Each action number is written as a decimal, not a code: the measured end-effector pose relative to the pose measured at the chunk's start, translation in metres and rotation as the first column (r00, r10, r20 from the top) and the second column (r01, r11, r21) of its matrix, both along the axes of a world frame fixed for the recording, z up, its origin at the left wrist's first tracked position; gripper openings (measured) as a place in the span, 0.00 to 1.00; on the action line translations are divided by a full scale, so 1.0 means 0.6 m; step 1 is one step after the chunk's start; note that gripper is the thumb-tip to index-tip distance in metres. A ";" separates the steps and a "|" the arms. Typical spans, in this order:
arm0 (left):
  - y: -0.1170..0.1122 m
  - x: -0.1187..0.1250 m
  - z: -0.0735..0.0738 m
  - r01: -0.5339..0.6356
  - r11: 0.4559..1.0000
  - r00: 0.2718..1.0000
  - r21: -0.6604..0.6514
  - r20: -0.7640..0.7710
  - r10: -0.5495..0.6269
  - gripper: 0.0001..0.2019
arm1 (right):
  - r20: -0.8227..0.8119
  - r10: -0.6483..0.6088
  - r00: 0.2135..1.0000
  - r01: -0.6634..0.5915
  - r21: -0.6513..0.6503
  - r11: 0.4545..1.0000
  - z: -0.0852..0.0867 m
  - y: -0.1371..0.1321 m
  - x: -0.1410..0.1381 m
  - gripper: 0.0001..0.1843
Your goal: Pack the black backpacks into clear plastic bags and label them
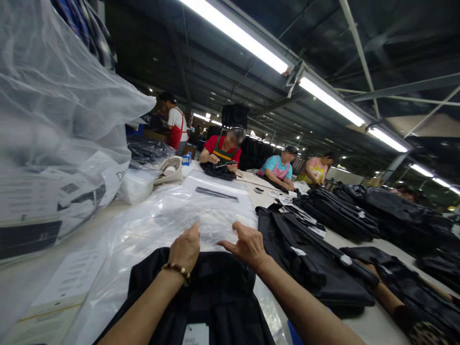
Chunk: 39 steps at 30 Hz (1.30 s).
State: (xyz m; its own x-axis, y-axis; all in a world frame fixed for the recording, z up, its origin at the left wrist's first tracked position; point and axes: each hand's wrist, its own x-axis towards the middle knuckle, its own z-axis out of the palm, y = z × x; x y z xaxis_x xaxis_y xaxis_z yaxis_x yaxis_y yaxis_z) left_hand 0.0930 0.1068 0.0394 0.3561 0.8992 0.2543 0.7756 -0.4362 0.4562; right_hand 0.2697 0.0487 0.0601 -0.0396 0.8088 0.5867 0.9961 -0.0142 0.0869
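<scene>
A folded black garment [212,297] lies right in front of me on clear plastic bags [172,215] spread over the table. My left hand [185,249], with a bead bracelet at the wrist, rests at the garment's far edge with fingers curled on the plastic bag. My right hand [246,245] is beside it, thumb out and fingers bent onto the same bag edge. A white tag [195,334] shows on the garment near me.
Stacks of folded black garments [316,249] fill the table to my right. A big plastic sack of packed goods [46,143] rises at left. Several other people [223,151] work along the table's far side. Paper sheets [68,278] lie at left.
</scene>
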 end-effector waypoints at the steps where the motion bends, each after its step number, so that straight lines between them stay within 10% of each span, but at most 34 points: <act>1: 0.004 0.000 -0.003 -0.017 0.999 0.998 0.027 0.056 0.016 0.19 | -0.001 -0.062 0.998 0.062 -0.021 0.998 -0.001 -0.001 -0.001 0.32; 6: -0.002 0.013 -0.019 -0.043 0.901 0.959 0.431 0.272 -0.084 0.15 | -0.085 -0.191 0.978 0.192 0.007 0.981 -0.001 0.006 -0.030 0.44; 15: -0.007 -0.011 0.009 0.097 0.641 0.995 0.762 -0.079 -0.057 0.16 | 0.041 0.117 0.992 -0.122 0.179 0.976 -0.021 0.033 -0.049 0.34; 25: 0.034 -0.093 0.012 0.089 0.771 0.969 0.631 -0.233 0.079 0.09 | 0.120 0.009 0.993 -0.028 0.158 0.987 -0.031 0.002 0.025 0.29; 32: 0.053 -0.129 0.017 -0.034 0.667 0.949 0.744 -0.186 0.256 0.14 | 0.086 -0.022 0.996 0.011 0.127 0.992 -0.049 -0.004 0.037 0.28; 39: 0.082 -0.185 -0.001 -0.249 0.791 0.955 0.558 0.008 0.295 0.11 | 0.023 -0.017 1.000 0.015 0.085 0.996 -0.066 -0.016 0.040 0.33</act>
State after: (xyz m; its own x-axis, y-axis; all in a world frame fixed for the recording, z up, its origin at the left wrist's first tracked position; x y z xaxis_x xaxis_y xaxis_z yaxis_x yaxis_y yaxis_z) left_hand -0.0177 0.1562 0.0389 0.1569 0.6804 0.7158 0.9220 -0.3607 0.1407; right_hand 0.2938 0.0388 0.0208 -0.0416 0.7568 0.6523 0.9933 -0.0389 0.1085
